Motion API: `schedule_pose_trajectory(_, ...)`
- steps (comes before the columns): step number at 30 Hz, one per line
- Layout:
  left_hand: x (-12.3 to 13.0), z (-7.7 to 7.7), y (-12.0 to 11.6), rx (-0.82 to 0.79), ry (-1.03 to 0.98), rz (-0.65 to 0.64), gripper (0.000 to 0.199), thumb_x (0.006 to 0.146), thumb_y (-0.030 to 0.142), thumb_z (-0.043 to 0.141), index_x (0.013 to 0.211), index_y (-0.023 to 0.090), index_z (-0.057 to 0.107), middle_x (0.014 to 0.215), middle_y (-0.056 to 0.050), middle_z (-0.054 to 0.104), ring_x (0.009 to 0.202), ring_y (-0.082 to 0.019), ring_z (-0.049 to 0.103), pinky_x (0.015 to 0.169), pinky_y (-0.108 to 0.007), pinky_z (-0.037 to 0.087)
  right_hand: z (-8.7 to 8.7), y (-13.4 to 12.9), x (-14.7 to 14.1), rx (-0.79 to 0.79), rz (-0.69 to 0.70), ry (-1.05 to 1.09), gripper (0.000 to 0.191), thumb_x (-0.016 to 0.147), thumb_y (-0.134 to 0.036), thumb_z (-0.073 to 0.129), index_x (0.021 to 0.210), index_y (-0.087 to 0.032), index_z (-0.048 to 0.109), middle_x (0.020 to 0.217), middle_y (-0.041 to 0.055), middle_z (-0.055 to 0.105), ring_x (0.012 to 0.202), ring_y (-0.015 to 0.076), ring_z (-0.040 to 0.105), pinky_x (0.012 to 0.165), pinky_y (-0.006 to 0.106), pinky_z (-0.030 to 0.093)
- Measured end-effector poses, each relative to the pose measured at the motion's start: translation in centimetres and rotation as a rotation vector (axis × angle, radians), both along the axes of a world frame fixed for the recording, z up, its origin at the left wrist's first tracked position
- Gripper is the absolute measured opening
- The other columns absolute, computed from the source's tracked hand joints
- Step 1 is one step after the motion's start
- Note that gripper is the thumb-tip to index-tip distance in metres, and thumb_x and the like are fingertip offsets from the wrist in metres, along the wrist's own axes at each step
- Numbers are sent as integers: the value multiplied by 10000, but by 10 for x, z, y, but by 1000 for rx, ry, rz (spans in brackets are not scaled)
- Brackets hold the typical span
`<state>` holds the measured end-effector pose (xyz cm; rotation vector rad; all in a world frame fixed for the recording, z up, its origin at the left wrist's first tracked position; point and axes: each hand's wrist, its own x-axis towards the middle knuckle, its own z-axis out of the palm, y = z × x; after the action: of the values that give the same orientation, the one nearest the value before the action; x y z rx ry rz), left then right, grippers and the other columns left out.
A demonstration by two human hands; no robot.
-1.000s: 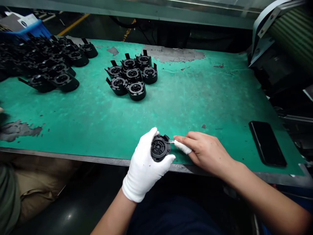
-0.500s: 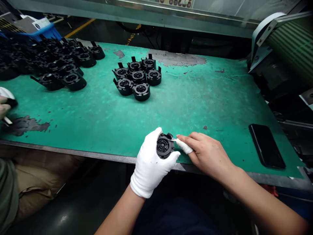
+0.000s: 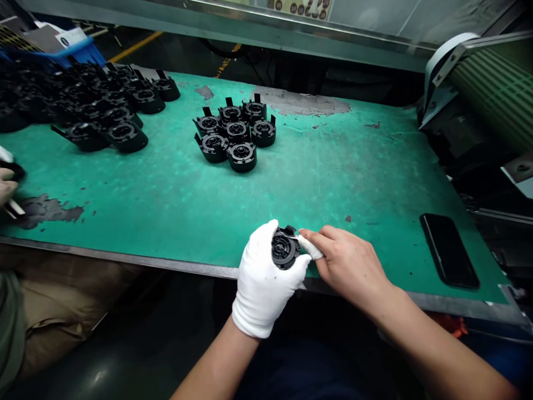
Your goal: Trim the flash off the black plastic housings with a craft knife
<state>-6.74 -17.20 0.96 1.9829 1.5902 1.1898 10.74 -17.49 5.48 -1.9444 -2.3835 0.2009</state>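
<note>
My left hand (image 3: 266, 283), in a white glove, is closed around a round black plastic housing (image 3: 285, 248) near the table's front edge. The housing's ribbed, ringed face is turned up towards me. Bare except for a white wrap on one finger, my right hand (image 3: 350, 255) pinches a small blade-like tool (image 3: 295, 238). Its thin metal tip touches the upper right rim of the housing; the handle is hidden in my fingers. Beyond my hands, a cluster of similar black housings (image 3: 241, 155) stands on the green table (image 3: 333, 172).
A larger heap of black housings (image 3: 125, 136) fills the back left, with a blue crate (image 3: 85, 54) behind it. A black phone (image 3: 449, 250) lies at the right. A green-belted conveyor (image 3: 495, 83) rises beyond it. Another person's hand (image 3: 5, 186) works at the left edge.
My left hand and the housing have shifted slightly right, closer to my right hand. The tool's tip stays at the housing's rim. The other person's hand has moved a little.
</note>
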Motion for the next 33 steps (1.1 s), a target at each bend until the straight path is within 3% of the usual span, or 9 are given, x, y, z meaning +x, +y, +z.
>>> schedule_pose_trajectory(7, 1, -1, -1, 15, -4, 3, 735, 772, 456, 780, 1372, 164, 473, 1304, -165, 618, 1225, -301, 615, 1039, -483, 529, -1, -2, 12, -61, 61, 143, 383, 997, -255, 485, 1342, -349, 622, 966, 10, 679, 892, 186, 652, 711, 301, 445)
schedule_pose_trajectory(17, 5, -2, -3, 32, 4, 22, 702, 778, 423, 774, 1357, 148, 489, 1277, -163, 626, 1210, -290, 620, 1043, -464, 523, -1, -2, -2, 6, -4, -35, 412, 974, -223, 482, 1348, -322, 627, 903, 34, 665, 857, 222, 648, 635, 324, 424)
schedule_pose_trajectory(21, 6, -2, -3, 34, 3, 40, 700, 775, 430, 776, 1343, 134, 496, 1266, -164, 625, 1204, -287, 619, 1042, -459, 522, -1, 1, 0, -24, -10, 38, 390, 990, -245, 466, 1336, -309, 634, 923, 34, 699, 878, 226, 675, 667, 323, 468)
schedule_pose_trajectory(24, -2, 2, 1, -28, -7, -46, 703, 782, 423, 766, 1359, 144, 478, 1301, -153, 606, 1240, -276, 594, 1079, -451, 496, 1, -1, 12, -90, 16, 201, 353, 1004, -267, 453, 1297, -306, 645, 1061, 20, 743, 959, 221, 698, 780, 331, 517)
schedule_pose_trajectory(29, -24, 11, 13, -118, -4, -303, 731, 774, 381, 761, 1393, 170, 433, 1380, -138, 551, 1301, -266, 548, 1124, -435, 465, 7, -10, 30, -233, 59, 335, 350, 994, -257, 439, 1273, -306, 644, 1244, -4, 723, 1087, 230, 692, 885, 371, 546)
schedule_pose_trajectory(33, -30, 14, 17, -151, 22, -347, 728, 778, 338, 742, 1410, 184, 414, 1405, -128, 532, 1329, -266, 519, 1147, -445, 442, 7, -11, 33, -276, 155, 317, 396, 977, -228, 442, 1324, -288, 623, 1288, 25, 700, 1105, 240, 686, 918, 396, 552)
